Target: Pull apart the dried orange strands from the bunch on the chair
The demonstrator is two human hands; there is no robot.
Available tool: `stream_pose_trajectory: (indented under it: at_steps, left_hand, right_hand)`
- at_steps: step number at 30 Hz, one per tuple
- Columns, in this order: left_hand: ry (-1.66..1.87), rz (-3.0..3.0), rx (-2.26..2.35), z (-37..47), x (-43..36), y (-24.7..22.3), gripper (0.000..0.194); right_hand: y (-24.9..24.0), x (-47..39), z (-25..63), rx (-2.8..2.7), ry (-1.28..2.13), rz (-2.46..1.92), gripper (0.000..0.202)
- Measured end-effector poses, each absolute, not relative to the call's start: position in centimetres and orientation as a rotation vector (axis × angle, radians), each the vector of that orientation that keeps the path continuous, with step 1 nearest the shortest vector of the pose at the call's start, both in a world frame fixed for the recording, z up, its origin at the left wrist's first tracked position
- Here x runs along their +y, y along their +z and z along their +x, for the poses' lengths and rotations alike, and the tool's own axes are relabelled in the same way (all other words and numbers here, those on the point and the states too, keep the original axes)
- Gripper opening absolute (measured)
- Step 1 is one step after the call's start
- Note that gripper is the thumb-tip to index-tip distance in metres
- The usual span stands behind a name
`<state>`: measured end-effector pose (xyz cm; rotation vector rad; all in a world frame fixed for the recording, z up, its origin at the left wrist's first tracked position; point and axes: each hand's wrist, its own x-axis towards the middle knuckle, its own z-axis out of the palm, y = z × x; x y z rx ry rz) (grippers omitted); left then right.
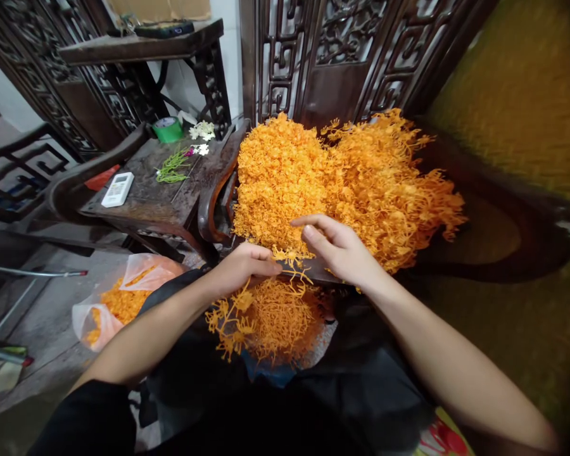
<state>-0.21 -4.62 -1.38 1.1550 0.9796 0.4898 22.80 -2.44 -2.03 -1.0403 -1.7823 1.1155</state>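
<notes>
My left hand is closed in a pinch on an orange plastic flower sprig, whose branching stems spread out below and beside the fingers. Just to its right, my right hand hovers at the front of the orange heap with thumb and forefinger a little apart; I see nothing between them. In front of both hands lies a dense pile of small orange flower pieces. Beside it on the right is a looser bunch of orange branching sprigs. Thin orange stems fill the spot below my hands, between my legs.
On the dark wooden side table at the left are a white remote control, green tape, a green sprig and white flowers. A plastic bag with orange pieces stands on the floor. Carved wooden panels rise behind.
</notes>
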Motion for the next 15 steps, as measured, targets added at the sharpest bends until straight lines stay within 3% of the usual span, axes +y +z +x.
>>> stream_pose_trajectory:
  at_steps: [5,9,15]
  left_hand:
    - [0.492,1.147,0.976,0.5,-4.8,-1.7,0.035]
    - [0.403,1.202,0.96,0.3,-5.4,-1.0,0.034]
    - [0.142,1.333,0.879,-1.5,-6.3,-0.5,0.027]
  right_hand:
    - [-1.9,-3.6,21.3,-2.003,0.968,-1.036,0.028]
    - [-1.6,-3.2,22.1,-2.078,1.105,-1.013,0.031]
    - [-1.1,-0.7,26.1,-1.357,1.019,-1.232,0.032]
